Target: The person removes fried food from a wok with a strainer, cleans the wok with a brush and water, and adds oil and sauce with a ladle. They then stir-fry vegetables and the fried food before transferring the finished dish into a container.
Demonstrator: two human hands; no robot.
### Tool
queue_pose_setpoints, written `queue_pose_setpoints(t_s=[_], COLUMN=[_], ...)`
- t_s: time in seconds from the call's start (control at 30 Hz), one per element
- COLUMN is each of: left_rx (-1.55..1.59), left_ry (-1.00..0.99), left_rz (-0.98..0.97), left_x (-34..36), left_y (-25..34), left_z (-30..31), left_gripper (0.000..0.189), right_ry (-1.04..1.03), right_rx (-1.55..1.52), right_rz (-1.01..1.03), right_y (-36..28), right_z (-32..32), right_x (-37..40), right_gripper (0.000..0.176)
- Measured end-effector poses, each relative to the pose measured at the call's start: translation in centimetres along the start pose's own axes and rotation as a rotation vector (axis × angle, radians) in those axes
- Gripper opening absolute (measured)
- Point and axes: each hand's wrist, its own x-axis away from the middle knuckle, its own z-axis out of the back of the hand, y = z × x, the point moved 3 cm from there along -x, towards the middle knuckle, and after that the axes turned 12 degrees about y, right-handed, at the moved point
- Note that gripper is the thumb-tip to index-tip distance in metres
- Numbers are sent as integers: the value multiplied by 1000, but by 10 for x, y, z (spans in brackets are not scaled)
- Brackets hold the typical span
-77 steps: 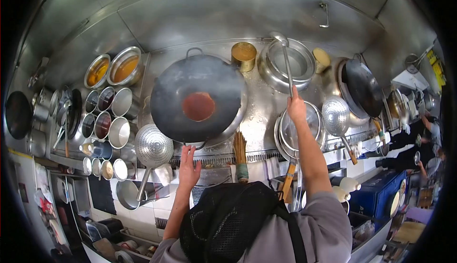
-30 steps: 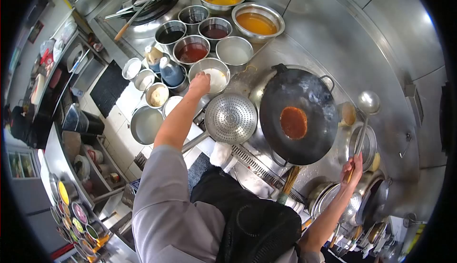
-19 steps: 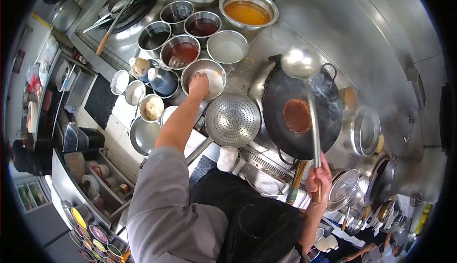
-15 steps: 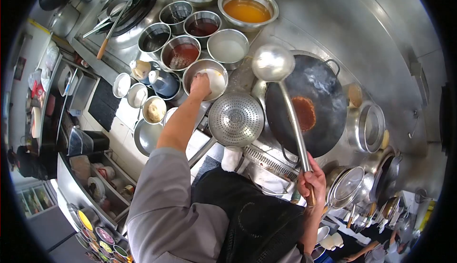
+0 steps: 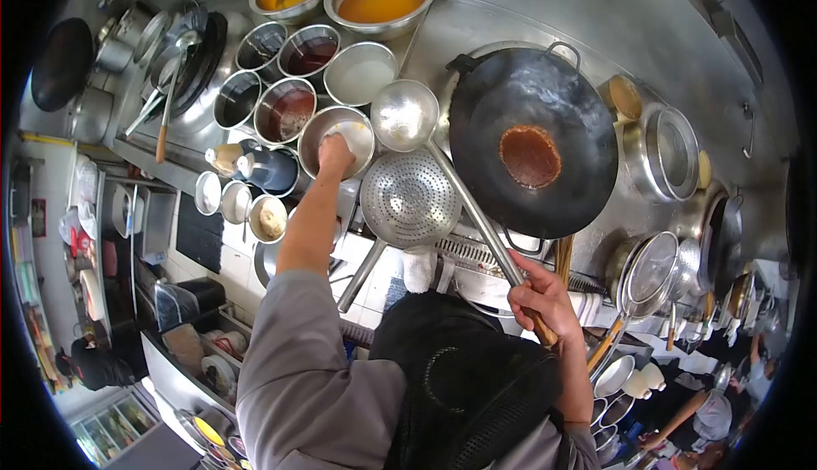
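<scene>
My left hand (image 5: 335, 155) reaches down into a steel pot (image 5: 364, 140) with something pale inside. Its fingers look curled; their tips and anything in them are hidden. In my right hand (image 5: 545, 301) is the wooden end of a long-handled steel ladle (image 5: 403, 114), gripped firmly. The ladle's bowl hangs left of the black wok (image 5: 477, 163), over the gap between the pots and a perforated strainer (image 5: 408, 202). A round reddish-brown patch of food or sauce (image 5: 529, 156) sits in the wok, with light smoke or steam above it.
Several sauce pots (image 5: 285, 111) cluster at the left, below two basins of yellow liquid (image 5: 380, 2). Squeeze bottles (image 5: 271, 169) and small seasoning cups (image 5: 269, 218) stand nearer. Stacked strainers (image 5: 651, 274) are at the right. Another person (image 5: 711, 410) is at lower right.
The ladle has swung left, away from over the wok's edge, uncovering the brown patch. My left hand stays in the same pot. The whole view has shifted.
</scene>
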Motion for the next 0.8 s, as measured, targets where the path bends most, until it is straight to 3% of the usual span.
queue_pose_setpoints(t_s=[0.23,0.37,0.47,0.5,0.6,0.67,0.8], left_rx=[5,-107,395,464,547,513,418], left_ry=[34,5,203,171,230,253,224], left_rz=[25,-161,-150,-169,-318,-465,-472], left_x=[-5,-25,-20,1,20,25,25], left_y=[-4,-12,-6,26,80,109,133], left_z=[-10,-7,33,89,152,168,162], left_gripper=[36,35,32,29,29,26,21], right_ry=[-34,-74,-98,-111,-137,-161,-204], right_rx=[2,-13,16,20,-27,-54,-112], right_rz=[43,36,37,35,30,33,41], right_y=[6,0,1,0,0,0,-1], right_z=[11,11,12,11,9,7,6], right_x=[-2,-4,-11,-12,-13,-13,-8], right_gripper=[64,62,63,63,64,63,63])
